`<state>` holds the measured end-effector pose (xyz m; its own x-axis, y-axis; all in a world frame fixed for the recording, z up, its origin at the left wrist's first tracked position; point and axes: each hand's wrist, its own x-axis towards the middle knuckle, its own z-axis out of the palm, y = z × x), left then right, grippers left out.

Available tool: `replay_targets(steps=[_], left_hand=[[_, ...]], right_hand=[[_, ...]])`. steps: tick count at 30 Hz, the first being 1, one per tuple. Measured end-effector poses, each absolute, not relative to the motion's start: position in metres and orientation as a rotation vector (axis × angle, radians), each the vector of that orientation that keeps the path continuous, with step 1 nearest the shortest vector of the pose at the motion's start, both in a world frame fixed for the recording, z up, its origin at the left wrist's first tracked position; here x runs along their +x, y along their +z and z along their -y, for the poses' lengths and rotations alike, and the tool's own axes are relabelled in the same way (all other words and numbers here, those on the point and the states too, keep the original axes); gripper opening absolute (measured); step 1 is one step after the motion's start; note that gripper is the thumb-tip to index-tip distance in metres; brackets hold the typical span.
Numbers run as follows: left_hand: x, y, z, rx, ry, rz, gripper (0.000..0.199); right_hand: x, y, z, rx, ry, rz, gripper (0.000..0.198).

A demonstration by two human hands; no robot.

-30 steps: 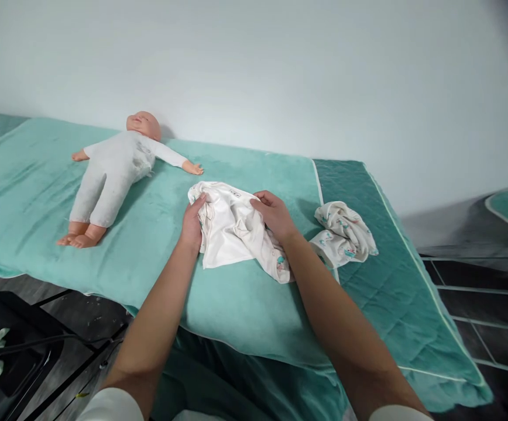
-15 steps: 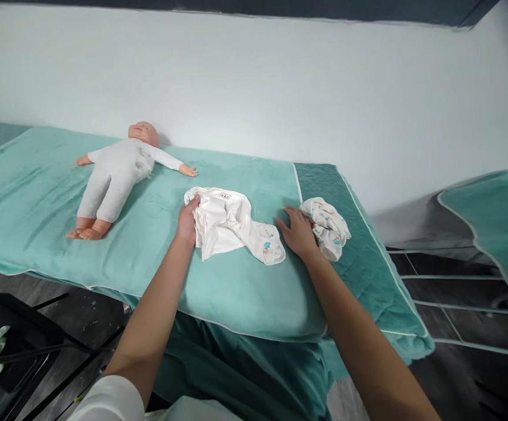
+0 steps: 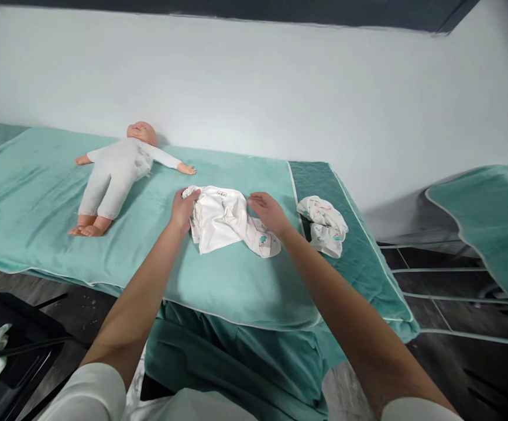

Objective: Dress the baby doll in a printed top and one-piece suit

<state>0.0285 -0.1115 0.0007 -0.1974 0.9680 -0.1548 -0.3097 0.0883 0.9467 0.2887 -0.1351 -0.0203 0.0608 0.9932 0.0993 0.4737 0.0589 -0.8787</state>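
Note:
A white baby shirt [image 3: 219, 219] with a printed sleeve lies spread on the green bed cover. My left hand [image 3: 182, 209] is closed on its left edge, thumb on top. Over by the shirt's right shoulder is my right hand [image 3: 269, 211], fingers stretched out and together; whether they touch the cloth I cannot tell. A crumpled piece of white printed clothing [image 3: 324, 225] rests to the right of that hand, apart from it. Farther left, a baby doll [image 3: 120, 166] with a white cloth body lies on its back, arms spread.
The green bed cover [image 3: 38, 193] runs along a white wall [image 3: 245, 88]. On the lower left stands a black chair [image 3: 12, 327] with pale cloth on it. To the right are metal rails [image 3: 451, 297] and another green cover [image 3: 491, 210].
My right hand has moved left, from the crumpled clothing to the shirt's right shoulder. My left hand stays on the shirt's left edge. The view has shifted slightly.

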Motion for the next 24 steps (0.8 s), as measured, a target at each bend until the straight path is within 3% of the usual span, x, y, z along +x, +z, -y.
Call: replay_targets(steps=[5, 9, 15, 24], left_hand=[[0.011, 0.031, 0.112, 1.290, 1.265, -1.398, 0.026], [-0.008, 0.060, 0.121, 1.753, 1.365, -1.575, 0.009], [-0.015, 0.103, 0.151, 2.433, 1.276, -1.605, 0.037], [-0.019, 0.141, 0.177, 2.452, 1.565, -1.628, 0.028]], right_hand=[[0.249, 0.009, 0.108, -1.690, 0.757, 1.706, 0.027], [0.252, 0.040, 0.119, -1.592, 0.547, 1.722, 0.016], [0.279, 0.104, 0.162, -1.457, 0.211, 1.691, 0.013], [0.314, 0.156, 0.224, -1.728, -0.481, 1.938, 0.034]])
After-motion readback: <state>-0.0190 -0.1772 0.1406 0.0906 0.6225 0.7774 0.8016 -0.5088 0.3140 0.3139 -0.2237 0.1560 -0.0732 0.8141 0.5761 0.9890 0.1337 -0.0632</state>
